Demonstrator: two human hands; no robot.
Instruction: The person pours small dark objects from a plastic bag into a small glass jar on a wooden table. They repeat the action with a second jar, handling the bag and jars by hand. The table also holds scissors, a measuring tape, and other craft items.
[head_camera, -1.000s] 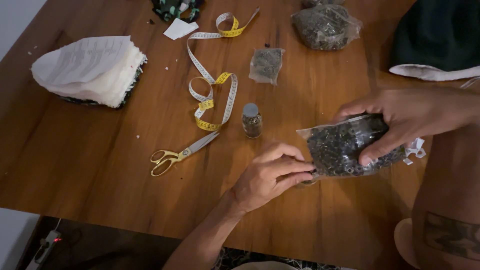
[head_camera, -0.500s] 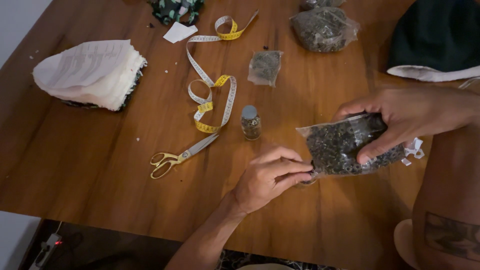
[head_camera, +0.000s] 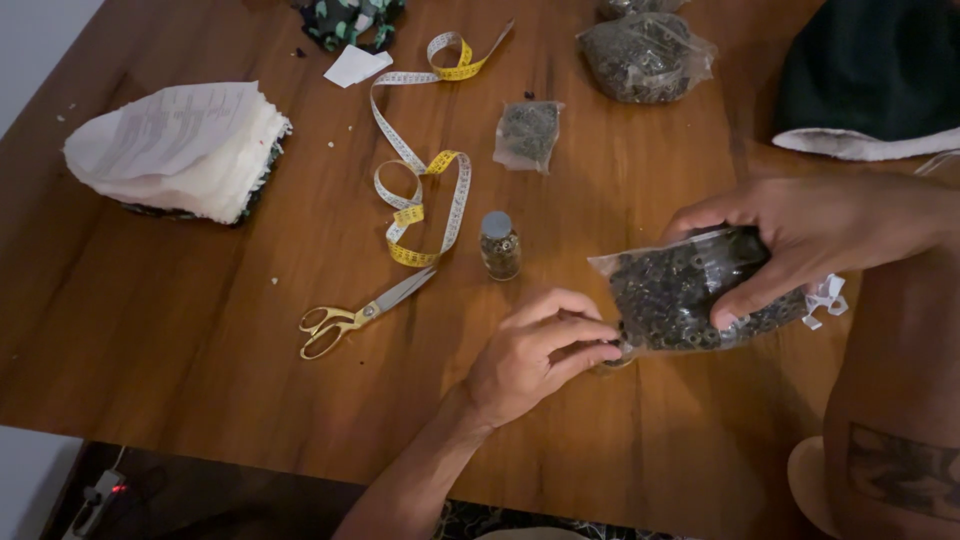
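While the right hand closes over a clear plastic bag of small dark eyelets, thumb underneath and fingers curled across its top, the bag hangs tilted just above the wooden table, its lower corner pointing down toward the left hand. That left hand rests on the tabletop with fingertips pinched together right at the bag's lower corner; what it pinches there is too small and too hidden to make out. The bag itself lies mostly below and to the left of the right palm, its far end sticking out past the fingers. Just beside the left hand, farther up the table, stands a small glass bottle with a grey cap. Gold-handled scissors lie to its left, touching the end of a looping yellow and white tape measure. A smaller bag of dark pieces, a larger one and a stack of white fabric sit well apart.
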